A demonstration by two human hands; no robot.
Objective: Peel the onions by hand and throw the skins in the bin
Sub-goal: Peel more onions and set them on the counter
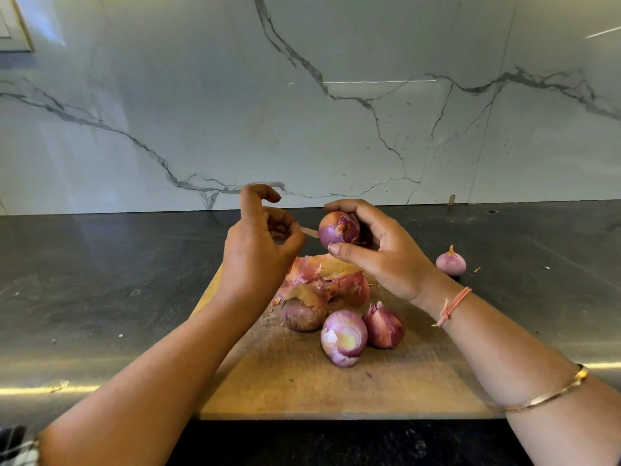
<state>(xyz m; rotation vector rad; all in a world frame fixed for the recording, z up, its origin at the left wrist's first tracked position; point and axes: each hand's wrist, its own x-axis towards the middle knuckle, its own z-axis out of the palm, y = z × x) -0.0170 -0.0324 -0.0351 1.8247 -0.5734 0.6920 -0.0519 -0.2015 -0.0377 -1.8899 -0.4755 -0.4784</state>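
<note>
A partly peeled red onion [338, 229] is held above the wooden cutting board [336, 388], the right hand [379, 253] with its fingers [349, 206] curled round it. The left hand [258, 253] pinches a thin strip of skin [309, 231] at its side. The skin looks papery and easily torn, best taken at a loose edge; the bulb looks firm and slick. On the board lie loose skins [319, 274] and 3 onions [343, 337], with 1 lone onion [450, 262] on the dark worktop [100, 280].
</note>
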